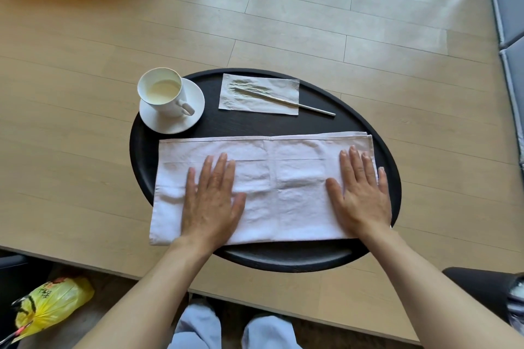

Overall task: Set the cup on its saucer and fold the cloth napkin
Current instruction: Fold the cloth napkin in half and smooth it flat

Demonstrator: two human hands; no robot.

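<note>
A white cup [163, 93] holding a pale milky drink stands on its white saucer [192, 110] at the far left of the round black table [326, 119]. A pale cloth napkin [283, 178] lies folded into a long rectangle across the near half of the table. My left hand [212, 198] presses flat on the napkin's left-middle part, fingers straight. Flat on the napkin's right end lies my right hand [361, 193], its fingers reaching the right edge.
A paper napkin [272, 88] with a thin metal utensil [306, 106] on it lies at the table's far side. A yellow plastic bag [51, 306] sits on the floor at lower left. Grey cushions [510, 8] line the right edge. My knees [226, 329] show below.
</note>
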